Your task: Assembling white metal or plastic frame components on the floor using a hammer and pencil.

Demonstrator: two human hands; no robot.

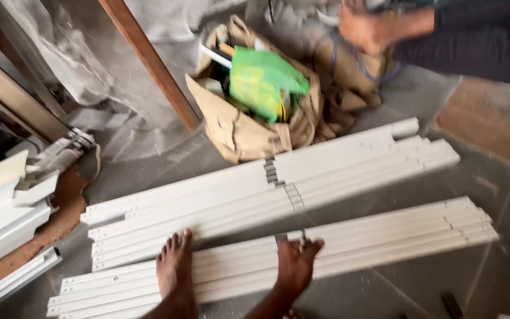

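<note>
My right hand (296,263) lies on the nearer bundle of long white profiles (385,242), and its fingers bend over the bundle's far edge by a small notch. Motion blurs the hand. My bare foot (174,266) stands on the same bundle, to the left of the hand. A second bundle of white profiles (337,162) lies just beyond, parallel to the first. My left hand is out of view.
A tan cloth bag (237,133) holding a green plastic bag (261,80) sits behind the profiles. Another person's hand (364,26), in a dark sleeve, reaches in at the top right. A brown wooden post (149,59) leans at the back. More white sections (4,218) are stacked at the left.
</note>
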